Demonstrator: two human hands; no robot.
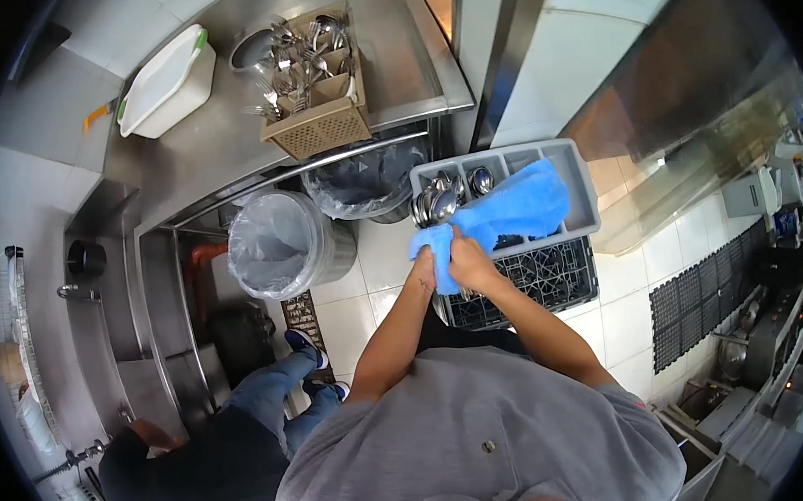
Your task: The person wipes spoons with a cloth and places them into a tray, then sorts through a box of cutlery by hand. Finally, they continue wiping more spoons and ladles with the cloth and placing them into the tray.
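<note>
Both my hands are wrapped in a blue cloth [519,207] that drapes over a grey cutlery tray [582,202]. My left hand [424,269] grips the cloth's near end. My right hand [469,261] presses into the cloth beside it. What lies inside the folds is hidden. Several metal spoons [443,201] lie in the tray's left compartments. The tray rests on a dark dish rack [552,279].
Two bins lined with plastic bags [282,242] [367,183] stand under a steel counter [226,132]. On the counter sit a beige cutlery basket [315,84] and a white tub [166,81]. Another person in dark clothes and jeans [238,439] crouches at my left.
</note>
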